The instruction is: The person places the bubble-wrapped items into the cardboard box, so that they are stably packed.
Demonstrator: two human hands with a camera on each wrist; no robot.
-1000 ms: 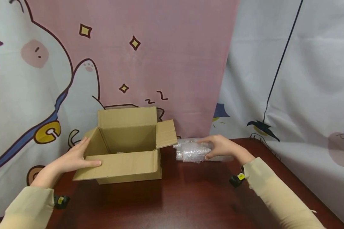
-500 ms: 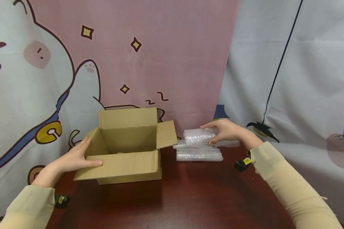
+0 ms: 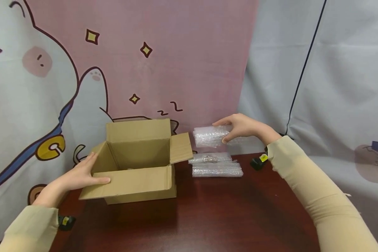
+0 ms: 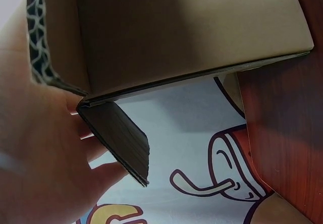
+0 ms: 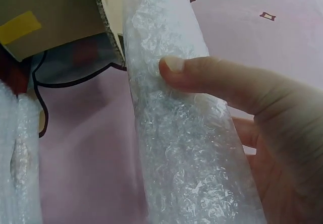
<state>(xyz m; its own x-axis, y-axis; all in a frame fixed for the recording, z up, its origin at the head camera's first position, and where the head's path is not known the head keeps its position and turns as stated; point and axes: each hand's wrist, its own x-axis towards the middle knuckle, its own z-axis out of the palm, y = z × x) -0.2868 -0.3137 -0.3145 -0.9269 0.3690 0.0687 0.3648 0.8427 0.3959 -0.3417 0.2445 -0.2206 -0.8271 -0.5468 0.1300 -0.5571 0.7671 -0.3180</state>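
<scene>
Two hands work: right hand [image 3: 243, 126] fingers pinch a bubble-wrap bundle [image 3: 209, 136], left hand [image 3: 78, 175] fingers spread flat on the box [image 3: 138, 182] flap.

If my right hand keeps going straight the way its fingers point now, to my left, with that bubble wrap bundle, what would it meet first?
Probably the cardboard box's raised right flap, though the right hand and bubble wrap bundle sit slightly higher, so they might pass just above it; depth is unclear.

Open cardboard box [image 3: 138, 164] top unobstructed, raised right flap [image 3: 180, 147] jutting toward two bubble-wrap bundles [image 3: 216, 164] beside it, bare table [image 3: 226, 213] in front, curtain [image 3: 182, 70] close behind
</scene>
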